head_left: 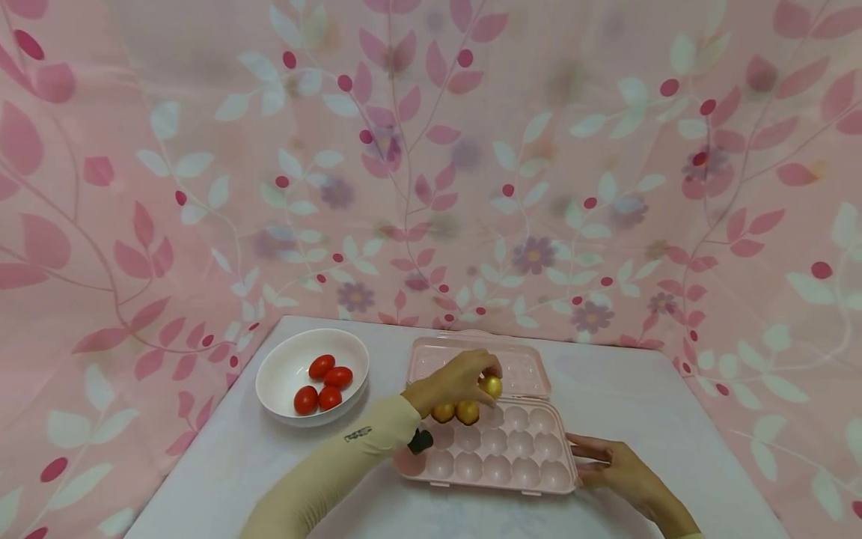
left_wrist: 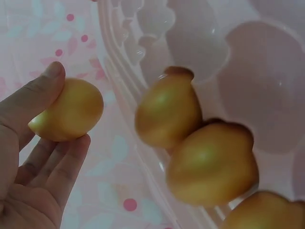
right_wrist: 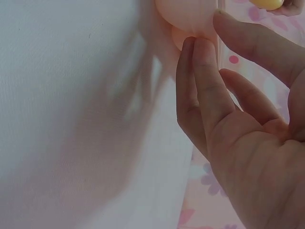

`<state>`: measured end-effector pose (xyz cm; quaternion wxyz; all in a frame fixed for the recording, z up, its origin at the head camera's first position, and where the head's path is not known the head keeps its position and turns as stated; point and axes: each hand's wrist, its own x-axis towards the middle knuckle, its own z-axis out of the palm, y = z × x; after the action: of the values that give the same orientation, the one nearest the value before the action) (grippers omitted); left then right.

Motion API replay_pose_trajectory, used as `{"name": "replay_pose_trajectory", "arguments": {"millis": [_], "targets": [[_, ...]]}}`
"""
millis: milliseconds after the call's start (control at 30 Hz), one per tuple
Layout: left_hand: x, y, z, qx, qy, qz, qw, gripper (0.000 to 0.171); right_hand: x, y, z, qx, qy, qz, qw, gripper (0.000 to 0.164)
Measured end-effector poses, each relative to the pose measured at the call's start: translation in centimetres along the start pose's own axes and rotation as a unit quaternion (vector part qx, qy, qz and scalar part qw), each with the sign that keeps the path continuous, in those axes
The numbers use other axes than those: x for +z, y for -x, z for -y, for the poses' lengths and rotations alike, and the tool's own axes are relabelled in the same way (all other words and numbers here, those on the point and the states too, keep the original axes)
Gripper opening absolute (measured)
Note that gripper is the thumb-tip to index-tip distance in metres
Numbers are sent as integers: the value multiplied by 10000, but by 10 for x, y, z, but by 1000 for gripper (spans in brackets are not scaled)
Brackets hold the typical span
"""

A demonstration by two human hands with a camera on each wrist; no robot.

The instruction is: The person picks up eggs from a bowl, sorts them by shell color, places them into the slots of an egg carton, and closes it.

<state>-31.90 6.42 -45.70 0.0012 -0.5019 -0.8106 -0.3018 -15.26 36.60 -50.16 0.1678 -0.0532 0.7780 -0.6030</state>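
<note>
My left hand (head_left: 461, 376) pinches a golden egg (head_left: 493, 386) between thumb and fingers, above the back row of a pink egg box (head_left: 497, 470). In the left wrist view the held egg (left_wrist: 74, 109) is apart from the box. Golden eggs (left_wrist: 214, 164) sit side by side in the cups along the back; the head view shows two, with the sleeve covering part of that row. At the box's right end my right hand (head_left: 622, 475) holds the edge, thumb (right_wrist: 252, 40) at the rim and fingers (right_wrist: 209, 76) against the side and underneath.
A white bowl (head_left: 269, 385) with several red tomatoes (head_left: 306, 400) stands at the left of the white table (head_left: 626, 397). The box's lid (head_left: 528, 367) lies open behind it, near the pink floral cloth (head_left: 431, 187) at the back.
</note>
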Motion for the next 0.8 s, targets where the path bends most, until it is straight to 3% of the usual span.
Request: {"name": "replay_pose_trajectory", "arguments": {"millis": [167,367,667,800], "targets": [[16,-4,7,148,-123,335,9993,40,0,-1,1,-28,-4,-25,10000,69],[32,-6,9,-79,-552,794,9953,37,0,-1,-1,-32,-32,15,10000,69],[39,-7,10,83,-1125,957,9890,40,0,-1,-3,-55,-5,-42,10000,69],[42,-8,13,323,-1460,1044,9832,38,-1,-2,-4,-85,44,-76,9999,70]]}}
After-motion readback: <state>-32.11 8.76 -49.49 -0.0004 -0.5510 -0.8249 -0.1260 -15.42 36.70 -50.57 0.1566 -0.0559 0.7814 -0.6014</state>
